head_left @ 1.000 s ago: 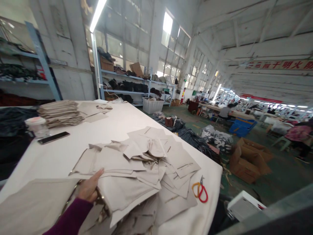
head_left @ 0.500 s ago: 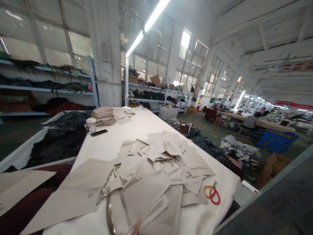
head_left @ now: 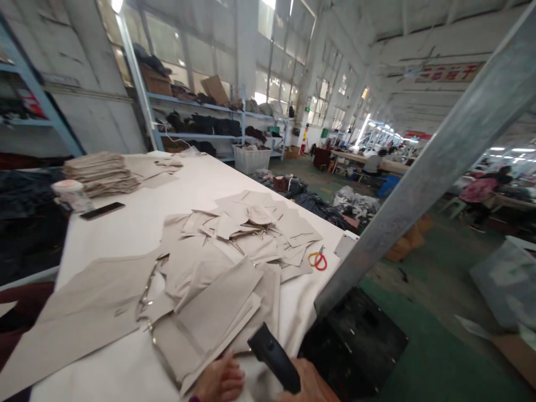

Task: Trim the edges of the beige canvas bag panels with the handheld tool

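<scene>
At the bottom edge of the view, my right hand (head_left: 307,382) is wrapped round the grip of a black handheld device shaped like a barcode scanner (head_left: 274,354). It tilts up and to the left, over the table's near edge. To its left, my left hand (head_left: 221,379) is held beside the lowest beige fabric pieces (head_left: 218,293), its fingers loosely bent and slightly blurred, with nothing seen in them. Several more beige cut pieces lie heaped and overlapping across the white table (head_left: 201,178), some with metal zipper edges (head_left: 148,282). Scissors (head_left: 319,259) with red and yellow handles lie right of the heap.
A stack of beige pieces (head_left: 98,173), a cup (head_left: 69,192) and a phone (head_left: 103,210) are at the table's far left. A slanted metal post (head_left: 419,162) rises at the right edge, above a black box (head_left: 355,340). Shelves (head_left: 201,134) line the wall.
My view has swung to the right. Both hands now show at the bottom, where only a fingertip showed before. The black scanner has come into view in my right hand.
</scene>
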### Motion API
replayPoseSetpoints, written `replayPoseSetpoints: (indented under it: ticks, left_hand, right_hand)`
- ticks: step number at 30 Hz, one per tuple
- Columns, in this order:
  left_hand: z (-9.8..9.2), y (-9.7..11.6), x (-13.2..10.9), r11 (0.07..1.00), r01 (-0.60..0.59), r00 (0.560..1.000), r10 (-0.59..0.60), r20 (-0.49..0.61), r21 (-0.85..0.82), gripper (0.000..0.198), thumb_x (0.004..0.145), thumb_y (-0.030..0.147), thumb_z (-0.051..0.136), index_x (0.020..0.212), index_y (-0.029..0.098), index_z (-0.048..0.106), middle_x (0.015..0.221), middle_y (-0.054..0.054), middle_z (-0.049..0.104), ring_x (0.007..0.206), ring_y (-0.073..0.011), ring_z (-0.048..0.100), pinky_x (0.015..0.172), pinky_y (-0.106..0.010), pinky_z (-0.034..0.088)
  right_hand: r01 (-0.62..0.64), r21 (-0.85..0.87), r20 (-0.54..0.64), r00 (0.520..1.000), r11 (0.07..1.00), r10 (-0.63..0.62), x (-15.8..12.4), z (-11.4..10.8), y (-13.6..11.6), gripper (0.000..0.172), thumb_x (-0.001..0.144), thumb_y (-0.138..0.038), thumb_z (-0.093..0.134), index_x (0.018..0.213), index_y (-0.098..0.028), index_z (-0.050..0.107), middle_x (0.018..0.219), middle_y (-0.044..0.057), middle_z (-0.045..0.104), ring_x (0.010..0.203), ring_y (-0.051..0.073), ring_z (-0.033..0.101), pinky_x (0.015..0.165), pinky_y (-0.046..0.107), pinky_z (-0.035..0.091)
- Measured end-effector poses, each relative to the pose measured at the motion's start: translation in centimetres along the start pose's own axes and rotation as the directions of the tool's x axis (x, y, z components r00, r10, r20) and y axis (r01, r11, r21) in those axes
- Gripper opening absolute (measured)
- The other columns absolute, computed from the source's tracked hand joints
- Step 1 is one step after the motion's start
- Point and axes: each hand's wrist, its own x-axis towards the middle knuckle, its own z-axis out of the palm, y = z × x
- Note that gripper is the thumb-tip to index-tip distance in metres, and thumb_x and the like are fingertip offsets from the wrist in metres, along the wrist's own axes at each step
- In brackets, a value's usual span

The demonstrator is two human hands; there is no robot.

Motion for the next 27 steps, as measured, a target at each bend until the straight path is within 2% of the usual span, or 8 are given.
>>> replayPoseSetpoints:
  ticks: [3, 5, 7, 9, 13, 18, 22, 27]
  left_hand:
    - [-1.0, 1.7, -1.2, 0.877, -0.235, 0.946, 0.305, -0.109, 0.419, 0.043, 0.068, 0.069, 0.043, 0.065, 0.029, 0.059, 0.071, -0.011, 0.07, 0.071, -0.0353, 0.069, 0.074, -0.049, 0.054]
    - [-1.9, 3.6, -0.9, 0.626, -0.342, 0.766, 0.618, -0.177, 0.701, 0.045, 0.076, 0.059, 0.04, 0.092, 0.025, 0.065, 0.096, -0.013, 0.07, 0.094, -0.034, 0.065, 0.09, -0.045, 0.048]
    - [-2.5, 5.6, 0.4, 0.352, -0.277, 0.567, 0.811, -0.143, 0.894, 0.058, 0.079, 0.05, 0.039, 0.118, 0.012, 0.057, 0.125, -0.021, 0.056, 0.119, -0.0348, 0.05, 0.104, -0.044, 0.035]
    - [-2.6, 7.1, 2.3, 0.167, -0.114, 0.488, 0.868, -0.091, 0.979, 0.066, 0.078, 0.044, 0.043, 0.13, 0.003, 0.049, 0.137, -0.027, 0.042, 0.129, -0.0381, 0.037, 0.107, -0.048, 0.028]
    - [-1.6, 8.2, 5.4, 0.045, 0.147, 0.551, 0.826, -0.12, 0.988, 0.064, 0.079, 0.037, 0.051, 0.135, 0.008, 0.045, 0.142, -0.025, 0.038, 0.13, -0.0407, 0.033, 0.102, -0.055, 0.027]
    - [-0.6, 7.0, 5.7, 0.024, 0.097, 0.624, 0.777, -0.08, 0.995, 0.079, 0.07, 0.047, 0.064, 0.133, 0.003, 0.046, 0.143, -0.03, 0.034, 0.13, -0.0458, 0.03, 0.099, -0.06, 0.029]
    - [-1.3, 5.3, 5.5, 0.156, -0.088, 0.574, 0.815, -0.078, 0.984, 0.045, 0.081, 0.02, 0.047, 0.12, 0.002, 0.058, 0.134, -0.026, 0.049, 0.125, -0.0396, 0.042, 0.101, -0.052, 0.035]
    - [-3.4, 4.7, 5.7, 0.337, -0.117, 0.519, 0.823, -0.232, 0.934, 0.042, 0.078, 0.005, 0.037, 0.108, 0.011, 0.065, 0.123, -0.014, 0.062, 0.117, -0.0232, 0.054, 0.101, -0.034, 0.042]
  right_hand:
    - [-0.022, -0.021, 0.0, 1.0, 1.0, 0.022, 0.1, -0.9, 0.1, 0.027, 0.059, -0.029, 0.062, 0.083, -0.02, 0.071, 0.08, 0.001, 0.068, 0.079, 0.026, 0.06, 0.062, 0.026, 0.043]
    - [-0.025, -0.01, 0.002, 1.0, 1.0, 0.025, 0.3, -1.6, 0.4, 0.027, 0.06, -0.03, 0.06, 0.083, -0.019, 0.07, 0.08, 0.001, 0.067, 0.078, 0.025, 0.059, 0.061, 0.025, 0.042]
    - [-0.026, -0.002, -0.005, 1.0, 1.0, 0.026, 0.7, -2.3, 0.9, 0.028, 0.06, -0.029, 0.06, 0.084, -0.019, 0.069, 0.081, 0.001, 0.066, 0.079, 0.025, 0.058, 0.062, 0.024, 0.042]
    - [-0.034, -0.014, 0.006, 0.999, 0.999, 0.034, 1.3, -2.9, 1.6, 0.028, 0.059, -0.028, 0.06, 0.085, -0.02, 0.069, 0.083, 0.001, 0.066, 0.081, 0.025, 0.058, 0.062, 0.024, 0.042]
    - [-0.043, -0.09, 0.055, 0.997, 0.995, 0.048, 3.1, -3.8, 2.4, 0.025, 0.059, -0.028, 0.061, 0.083, -0.021, 0.068, 0.083, 0.002, 0.066, 0.081, 0.026, 0.058, 0.062, 0.026, 0.042]
    - [0.029, -0.117, 0.133, 0.991, 0.993, -0.013, 5.7, -4.5, 2.4, 0.025, 0.064, -0.028, 0.058, 0.085, -0.016, 0.068, 0.08, 0.004, 0.065, 0.077, 0.024, 0.058, 0.063, 0.026, 0.042]
    - [0.12, -0.051, 0.241, 0.965, 0.991, -0.104, 7.7, -4.9, 2.4, 0.029, 0.067, -0.026, 0.057, 0.091, -0.013, 0.067, 0.075, 0.003, 0.064, 0.072, 0.021, 0.057, 0.063, 0.025, 0.042]
    - [0.12, -0.063, 0.276, 0.956, 0.991, -0.098, 9.7, -5.2, 2.5, 0.028, 0.067, -0.026, 0.057, 0.089, -0.012, 0.066, 0.08, 0.005, 0.066, 0.074, 0.021, 0.056, 0.066, 0.026, 0.043]
